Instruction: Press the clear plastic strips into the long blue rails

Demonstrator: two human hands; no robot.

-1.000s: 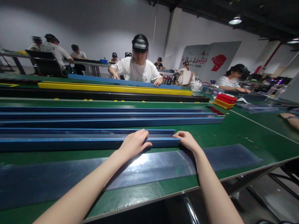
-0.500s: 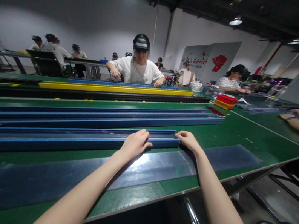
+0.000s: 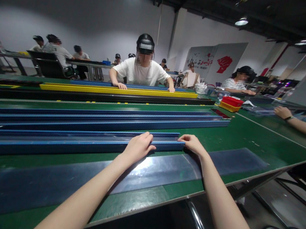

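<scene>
A long blue channel point(image 3: 83, 147) with raised side walls lies across the table, and clear film shows inside it. My left hand point(image 3: 139, 146) is closed over its near wall a little short of the right end, fingers inside and thumb on the outer side. At that right end, my right hand point(image 3: 192, 143) pinches the channel's tip between thumb and fingers; the exact grip is partly hidden. Under my forearms a long, flat, transparent plastic strip point(image 3: 161, 168) stretches along the table's near edge.
Two more blue channels point(image 3: 152, 121) lie behind mine on the green table point(image 3: 258, 134). Farther back are a yellow channel point(image 3: 145, 93) and black ones, with a co-worker point(image 3: 141, 69) facing me. Red and yellow bins point(image 3: 231, 103) stand right of these. Another person's hands point(image 3: 284, 113) are at far right.
My hands and the blue channel have stayed put. The co-worker opposite has lowered both hands onto the yellow channel. The hands at far right have shifted, one raised leftward.
</scene>
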